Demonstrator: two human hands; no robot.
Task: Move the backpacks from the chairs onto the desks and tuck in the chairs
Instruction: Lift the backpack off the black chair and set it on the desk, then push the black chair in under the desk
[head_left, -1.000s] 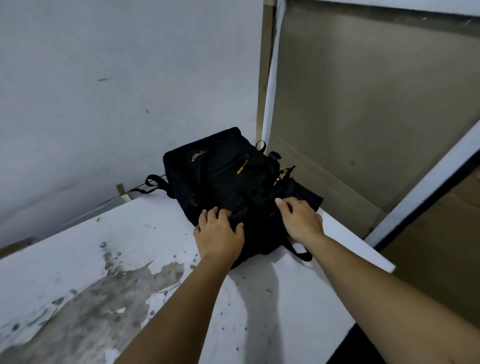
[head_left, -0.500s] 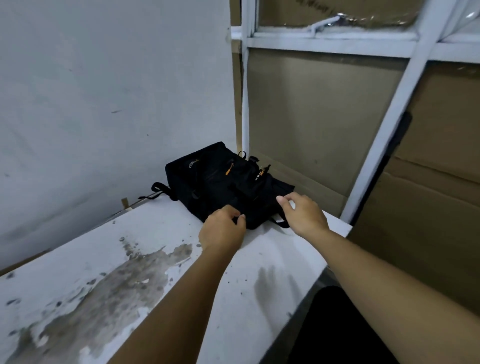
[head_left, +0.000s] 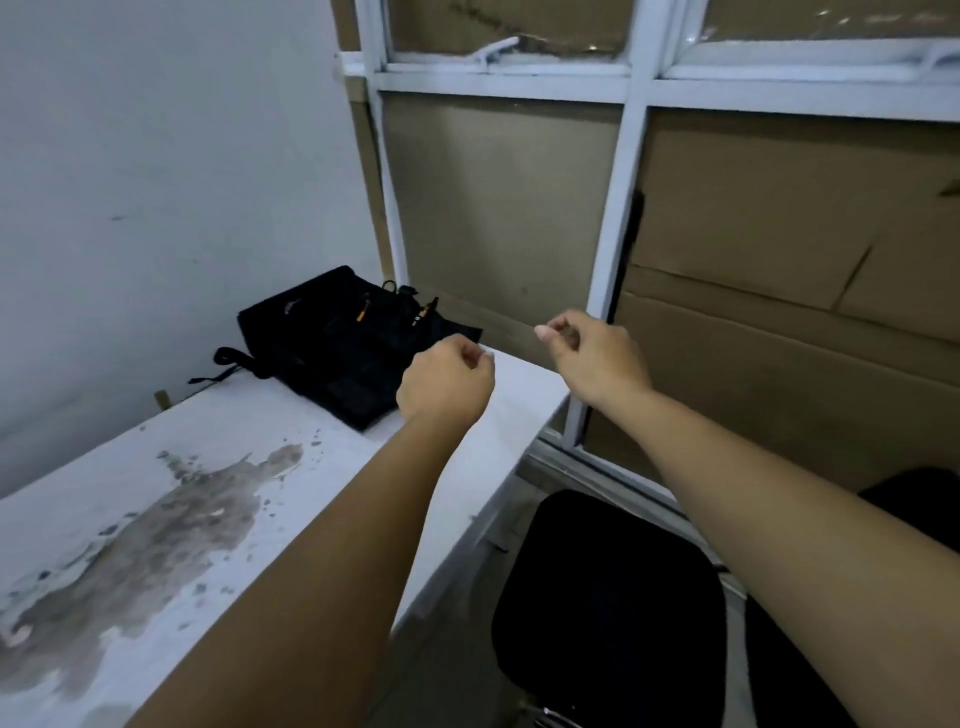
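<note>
A black backpack with orange zipper pulls lies flat on the far corner of the white desk, against the wall. My left hand hovers just right of the backpack, fingers loosely curled, holding nothing. My right hand is further right, above the desk's end, also loosely curled and empty. Neither hand touches the backpack. A black chair seat stands below my right forearm, beside the desk's front edge.
The desk top has a large patch of worn grey paint at the near left. A white wall runs behind the desk. A white window frame backed with cardboard closes off the right side.
Both hands have let go of the backpack and drawn back to the right. The view has swung right and down, bringing the chair seat into sight.
</note>
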